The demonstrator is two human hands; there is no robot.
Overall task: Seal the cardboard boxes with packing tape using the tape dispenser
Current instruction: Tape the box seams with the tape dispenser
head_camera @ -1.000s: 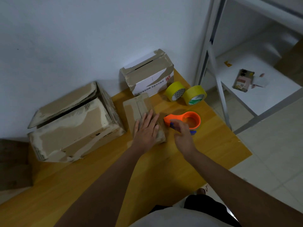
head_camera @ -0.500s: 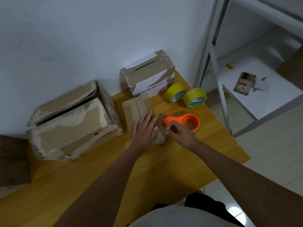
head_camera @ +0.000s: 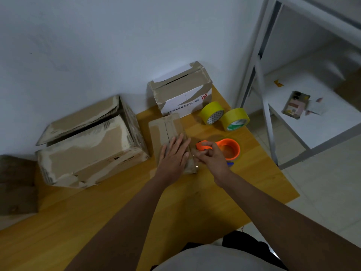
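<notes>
A small flat cardboard box (head_camera: pixel 166 128) lies at the middle of the wooden table (head_camera: pixel 195 202), its flaps closed. My left hand (head_camera: pixel 173 155) rests flat on the box's near end, fingers straight. The orange tape dispenser (head_camera: pixel 228 148) lies on the table just right of the box, its blue handle tip (head_camera: pixel 230 163) showing past my wrist. My right hand (head_camera: pixel 210 156) hovers over the dispenser's front. Its thumb and curled fingers pinch the tape end between the dispenser's nose and the box edge; the clear tape itself barely shows.
A large worn box (head_camera: pixel 88 151) with a raised flap stands on the left. A white-sided box (head_camera: pixel 181 89) stands at the back by the wall. Two yellow tape rolls (head_camera: pixel 224 116) lie behind the dispenser. A white metal rack (head_camera: pixel 267 106) stands to the right.
My right hand has moved from the dispenser's handle to its front end, and its fingers have closed into a pinch there. My left hand has stayed flat on the small box.
</notes>
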